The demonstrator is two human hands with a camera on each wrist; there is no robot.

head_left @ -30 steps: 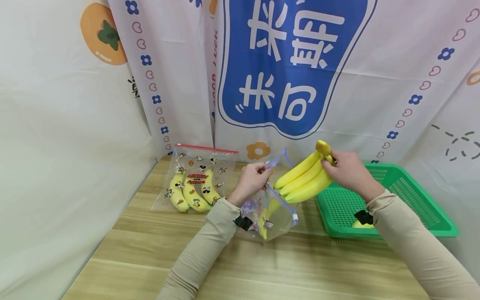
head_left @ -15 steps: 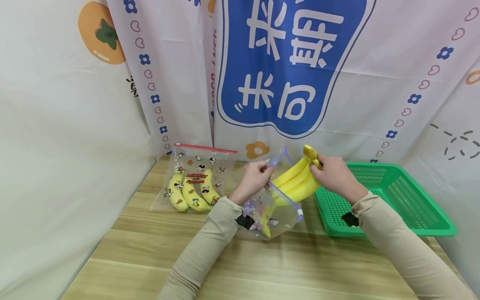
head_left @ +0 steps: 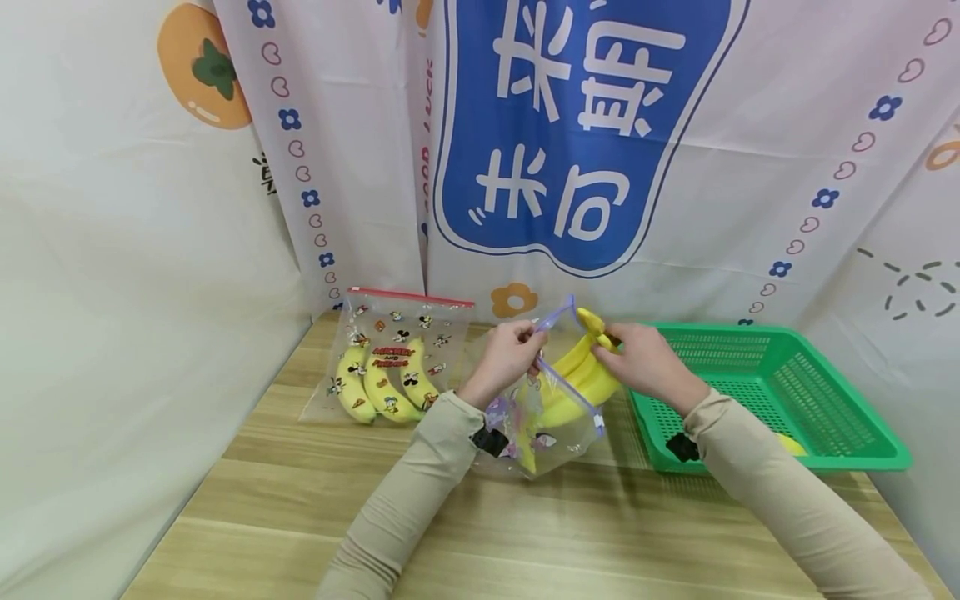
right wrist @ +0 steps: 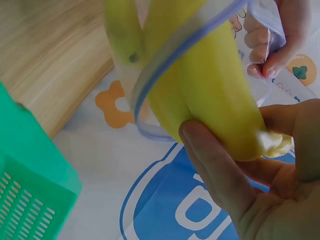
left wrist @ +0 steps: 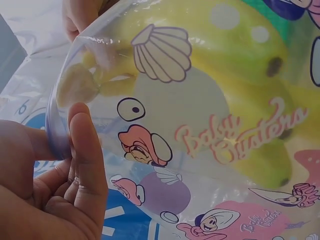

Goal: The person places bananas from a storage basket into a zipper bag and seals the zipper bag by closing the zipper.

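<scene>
My left hand (head_left: pixel 510 360) pinches the purple-edged mouth of a clear printed zip bag (left wrist: pixel 160 125), holding it apart. Pink "Baby Oysters" lettering and shell pictures show on its side in the left wrist view. My right hand (head_left: pixel 648 362) grips a bunch of yellow bananas (right wrist: pixel 205 75) near the stem end. Most of the bunch is inside the bag, tips downward, while the stem stands at the purple rim. Another yellow banana (head_left: pixel 527 450) shows through the plastic low in the bag.
To the left, a red-topped zip bag (head_left: pixel 412 296) with several bananas in it leans by the curtain (head_left: pixel 375 208). On the right stands a green plastic basket (head_left: pixel 832 400), a yellow fruit (head_left: pixel 791 445) inside it near the front. All are on a wooden table (head_left: pixel 525 550).
My right hand has moved left and down, carrying the banana bunch from outside the bag's mouth into it. The left hand keeps its pinch on the rim.
</scene>
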